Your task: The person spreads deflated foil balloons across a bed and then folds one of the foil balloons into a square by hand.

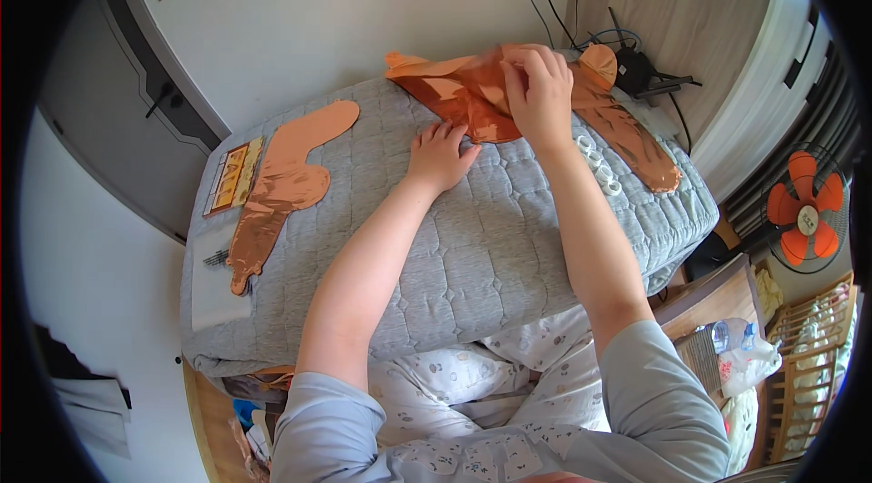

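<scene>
A flat copper-coloured foil balloon (445, 88) lies creased at the far side of the grey quilted bed (454, 256). Its near right part is bunched, and my right hand (540, 92) pinches it there, raised slightly above the bed. My left hand (440, 158) rests with fingers spread at the balloon's near edge, fingertips touching the foil. To the left lies another flat foil balloon (282, 169) with rounded lobes and a narrow tail. A third copper foil balloon (627, 133) stretches along the right side, partly hidden behind my right hand. Several white rings (595, 163) sit beside it.
A printed card packet (234, 176) and a clear plastic sleeve (218, 288) lie at the bed's left. A black router (636, 69) with cables stands at the far right corner. Off the right side are an orange-bladed fan (807, 215) and a wooden slatted rail (808, 347).
</scene>
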Demonstrator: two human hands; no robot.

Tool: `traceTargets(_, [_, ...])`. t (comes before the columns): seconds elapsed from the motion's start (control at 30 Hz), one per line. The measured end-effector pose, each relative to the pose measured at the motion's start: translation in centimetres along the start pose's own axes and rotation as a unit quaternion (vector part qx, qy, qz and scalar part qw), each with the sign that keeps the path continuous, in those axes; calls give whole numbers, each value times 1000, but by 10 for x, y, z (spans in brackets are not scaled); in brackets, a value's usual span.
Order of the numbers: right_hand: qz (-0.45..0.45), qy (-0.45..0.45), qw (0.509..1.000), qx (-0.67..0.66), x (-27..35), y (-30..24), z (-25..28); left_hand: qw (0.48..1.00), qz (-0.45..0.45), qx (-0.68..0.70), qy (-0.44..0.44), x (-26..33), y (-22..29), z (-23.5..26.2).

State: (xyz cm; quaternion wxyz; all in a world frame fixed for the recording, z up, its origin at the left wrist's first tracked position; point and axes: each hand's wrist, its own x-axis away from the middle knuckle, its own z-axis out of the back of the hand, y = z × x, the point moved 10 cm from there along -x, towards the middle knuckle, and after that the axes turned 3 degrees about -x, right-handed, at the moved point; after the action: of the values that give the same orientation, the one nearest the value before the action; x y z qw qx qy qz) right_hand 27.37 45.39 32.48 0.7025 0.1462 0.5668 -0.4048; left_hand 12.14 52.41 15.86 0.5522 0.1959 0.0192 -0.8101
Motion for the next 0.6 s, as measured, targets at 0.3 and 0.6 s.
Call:
traceTargets(0.3, [45,33,998,0,-2,-15,8,988,6,75,133,1,-5,32])
traceTargets(0.6, [162,141,976,-24,11,-40,39,896,-68,159,409,23,19,168])
